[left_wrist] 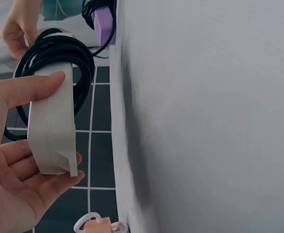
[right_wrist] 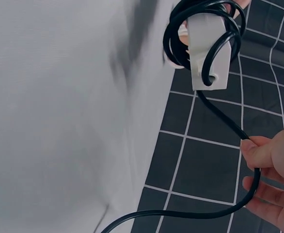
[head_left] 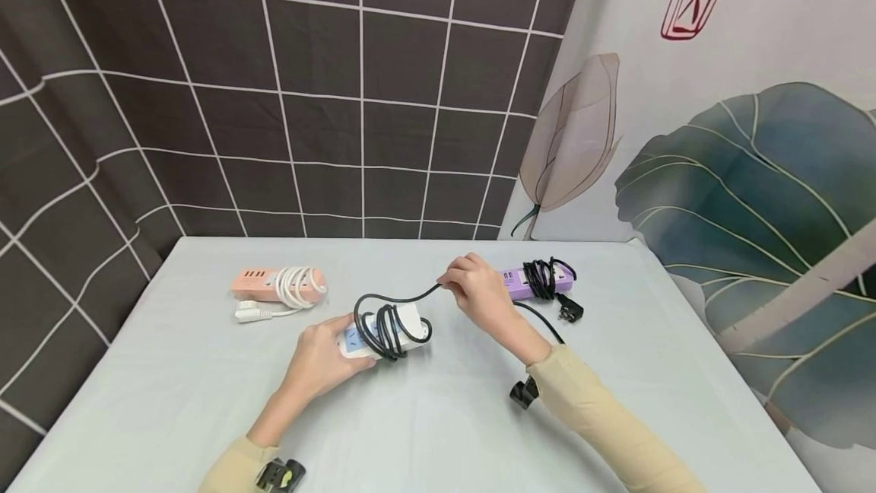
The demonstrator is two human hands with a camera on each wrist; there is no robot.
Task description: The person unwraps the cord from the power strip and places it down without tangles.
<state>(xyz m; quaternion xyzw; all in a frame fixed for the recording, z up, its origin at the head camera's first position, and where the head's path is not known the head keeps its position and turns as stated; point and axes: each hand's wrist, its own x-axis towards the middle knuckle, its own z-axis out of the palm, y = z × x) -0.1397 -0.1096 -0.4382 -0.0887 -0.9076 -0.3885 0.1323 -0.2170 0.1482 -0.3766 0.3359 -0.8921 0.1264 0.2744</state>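
A white power strip [head_left: 409, 316] with blue socket faces is held in my left hand [head_left: 320, 360], thumb on one side and fingers on the other. Black cord [head_left: 386, 333] is wound in several loops around the strip's body. To the right, my right hand [head_left: 477, 291] pinches the cord's free length between thumb and fingertips, a short way from the strip. In the right wrist view the cord [right_wrist: 224, 116] runs from the strip to the pinching fingers [right_wrist: 258, 154], then bends away to the lower left. Its far end is hidden behind the right forearm.
An orange power strip [head_left: 253, 284] wrapped in white cord [head_left: 294, 287] lies at the back left, its white plug [head_left: 252, 312] in front. A purple power strip [head_left: 516, 284] with black cord and a black plug [head_left: 570, 309] lies behind the right hand. All rest on a white-covered table [head_left: 424, 432].
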